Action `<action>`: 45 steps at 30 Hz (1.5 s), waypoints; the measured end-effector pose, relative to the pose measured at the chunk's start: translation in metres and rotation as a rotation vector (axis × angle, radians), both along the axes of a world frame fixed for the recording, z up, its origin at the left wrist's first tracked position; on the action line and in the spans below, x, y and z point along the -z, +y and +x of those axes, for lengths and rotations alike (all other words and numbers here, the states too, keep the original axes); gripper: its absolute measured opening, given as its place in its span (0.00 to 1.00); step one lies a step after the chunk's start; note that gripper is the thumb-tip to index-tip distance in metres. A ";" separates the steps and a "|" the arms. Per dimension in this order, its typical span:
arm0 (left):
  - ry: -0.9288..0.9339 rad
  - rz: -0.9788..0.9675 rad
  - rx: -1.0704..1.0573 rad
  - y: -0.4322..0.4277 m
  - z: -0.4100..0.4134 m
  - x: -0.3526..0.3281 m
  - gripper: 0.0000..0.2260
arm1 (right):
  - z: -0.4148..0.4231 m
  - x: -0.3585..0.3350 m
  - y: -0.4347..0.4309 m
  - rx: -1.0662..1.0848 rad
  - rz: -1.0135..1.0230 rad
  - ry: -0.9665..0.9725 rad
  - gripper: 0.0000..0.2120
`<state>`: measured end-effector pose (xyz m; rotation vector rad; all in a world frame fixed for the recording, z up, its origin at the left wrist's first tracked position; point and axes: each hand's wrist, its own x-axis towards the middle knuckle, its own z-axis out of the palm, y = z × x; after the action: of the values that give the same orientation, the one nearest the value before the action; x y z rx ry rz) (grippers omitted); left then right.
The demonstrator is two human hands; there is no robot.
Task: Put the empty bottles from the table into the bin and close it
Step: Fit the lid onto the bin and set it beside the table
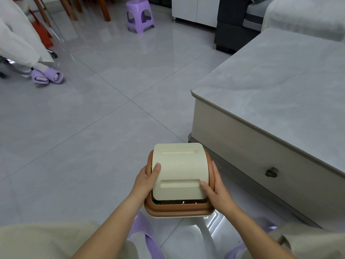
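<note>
Left hand (147,179) gripping lid (177,169) edge, thumb lying on top; right hand (214,191) clasping opposite edge likewise; bin (177,211) sitting between both hands

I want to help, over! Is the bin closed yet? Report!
Left hand and right hand both grip the lid. Bin nearly closed, gap at near edge. Nothing seen blocking.

One bin (178,212), brown rim, cream lid (179,169) nearly shut; left hand (147,182) and right hand (218,191) grip lid sides; gap contents unclear.
</note>
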<state>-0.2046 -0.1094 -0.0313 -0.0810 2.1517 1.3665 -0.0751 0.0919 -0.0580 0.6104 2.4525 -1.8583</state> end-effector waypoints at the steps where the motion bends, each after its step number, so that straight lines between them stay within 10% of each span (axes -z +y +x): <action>1: 0.005 -0.006 0.000 -0.001 0.002 0.001 0.19 | 0.001 0.001 0.000 -0.004 -0.003 -0.001 0.41; 19: -0.079 0.057 0.000 -0.009 0.014 0.000 0.37 | -0.008 -0.018 -0.005 0.144 -0.066 -0.141 0.26; 45: -0.026 -0.073 -0.284 0.013 -0.012 0.026 0.27 | -0.042 -0.004 -0.006 0.407 -0.154 -0.218 0.19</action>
<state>-0.2167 -0.0967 -0.0575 -0.4454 2.2318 1.4307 -0.1172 0.0855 -0.0545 1.3028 2.1423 -1.9515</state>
